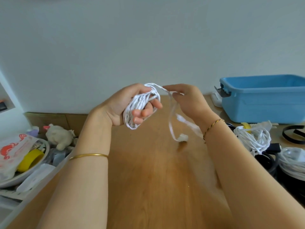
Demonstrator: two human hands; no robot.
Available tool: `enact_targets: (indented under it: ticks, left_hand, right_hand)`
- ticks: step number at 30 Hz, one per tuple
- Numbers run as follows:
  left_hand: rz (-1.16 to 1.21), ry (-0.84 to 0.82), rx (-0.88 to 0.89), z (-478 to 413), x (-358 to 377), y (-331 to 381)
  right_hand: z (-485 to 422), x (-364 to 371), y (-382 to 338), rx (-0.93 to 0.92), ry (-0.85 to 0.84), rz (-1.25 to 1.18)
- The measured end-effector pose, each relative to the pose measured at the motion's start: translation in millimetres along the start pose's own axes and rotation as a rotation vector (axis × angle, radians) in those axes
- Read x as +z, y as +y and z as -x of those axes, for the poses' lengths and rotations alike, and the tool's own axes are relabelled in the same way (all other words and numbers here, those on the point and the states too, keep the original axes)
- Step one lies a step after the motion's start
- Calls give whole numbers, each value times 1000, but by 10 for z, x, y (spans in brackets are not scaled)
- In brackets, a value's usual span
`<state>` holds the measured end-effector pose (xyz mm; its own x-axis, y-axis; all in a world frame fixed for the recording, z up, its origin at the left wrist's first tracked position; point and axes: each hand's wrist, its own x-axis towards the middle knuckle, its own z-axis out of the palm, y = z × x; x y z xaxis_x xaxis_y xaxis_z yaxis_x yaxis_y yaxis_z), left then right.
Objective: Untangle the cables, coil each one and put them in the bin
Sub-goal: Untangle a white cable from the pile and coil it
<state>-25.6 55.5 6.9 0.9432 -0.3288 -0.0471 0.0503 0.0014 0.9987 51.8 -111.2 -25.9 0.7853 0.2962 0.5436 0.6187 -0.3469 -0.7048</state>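
My left hand (125, 104) grips a white cable (140, 106) wound in a coil around its fingers, held above the wooden table (148, 171). My right hand (186, 100) pinches the loose tail of the same cable beside the coil. That tail hangs down in a loop, and its white plug (181, 138) dangles just above the table. A blue bin (264, 98) stands at the back right. A pile of white and black cables (257, 141) lies in front of it.
At the left edge a bowl (21, 176) holds a yellow tape roll (31, 160) and a plastic bag. A cream soft toy (59, 136) lies beside it, with a cardboard box behind. A white wall rises behind the table.
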Motion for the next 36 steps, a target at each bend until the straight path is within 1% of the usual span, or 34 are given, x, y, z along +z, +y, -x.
enact_targets:
  ticks: [3, 6, 9, 11, 13, 16, 18, 20, 22, 24, 25, 29, 30, 33, 35, 36]
  left_hand:
    - [185, 43, 83, 11, -74, 30]
    - [300, 167, 108, -3, -44, 66]
    - [433, 262, 172, -21, -36, 107]
    - [497, 329, 253, 6, -84, 167]
    - [453, 371, 266, 46, -115, 222]
    - [267, 413, 179, 42, -65, 228]
    - [194, 415, 123, 5, -27, 198]
    - [136, 420, 86, -23, -6, 173]
    - [107, 400, 63, -41, 7, 153]
    - [92, 378, 49, -55, 17, 129]
    - [82, 372, 43, -64, 21, 120]
    - [28, 357, 15, -99, 33, 91]
    - [18, 358, 6, -107, 28, 83]
    - [39, 311, -19, -108, 3, 66]
    - [154, 198, -46, -76, 9, 75]
    - [253, 117, -61, -66, 2, 81]
  right_hand:
    - [41, 14, 119, 123, -5, 40]
    - [68, 84, 175, 242, -58, 110]
    - [83, 96, 276, 333, -103, 301]
    - [119, 73, 320, 421, -189, 471]
    - [157, 85, 315, 475, -261, 623]
    - [148, 118, 257, 460, -266, 660]
    - [93, 112, 247, 396, -236, 592]
    - [42, 78, 176, 314, -139, 412]
    - [21, 58, 31, 258, -25, 84]
    - [30, 53, -118, 284, -26, -304]
    - [35, 54, -168, 307, -60, -415]
    - [71, 143, -207, 206, -234, -431]
    - [74, 165, -205, 186, -238, -429]
    - [58, 161, -153, 195, -147, -443]
    - [52, 116, -102, 204, -100, -493]
    - [53, 102, -75, 209, -104, -508]
